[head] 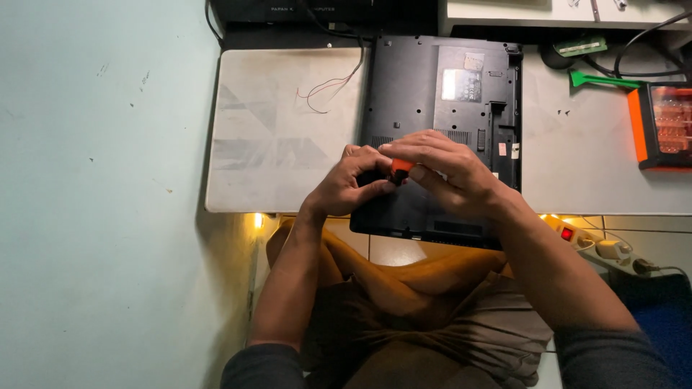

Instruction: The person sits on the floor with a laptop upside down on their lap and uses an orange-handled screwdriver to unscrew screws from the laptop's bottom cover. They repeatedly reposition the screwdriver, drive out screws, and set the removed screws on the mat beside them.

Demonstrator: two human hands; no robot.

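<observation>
We see both of our hands together over the near part of a black laptop point(440, 94) that lies upside down on the white bench point(281, 130). The near edge of the laptop sticks out past the bench, over our lap.

Between our hands is a small orange tool point(401, 166). Only its orange end shows. Our right hand point(450, 173) lies on top of it, with fingers point(418, 153) curled and pinching the orange end. Our left hand point(351, 184) is just beside it and touches the tool from the other side, its fingers bent and closed around the dark lower part. The tip is hidden, so we cannot tell where it meets the laptop.

Far to the right of the laptop sits an orange box point(659, 124) with small parts in it. A green stick tool point(602, 81) lies near that box. A thin red wire point(324, 90) curls on the bench just left of the laptop.
</observation>
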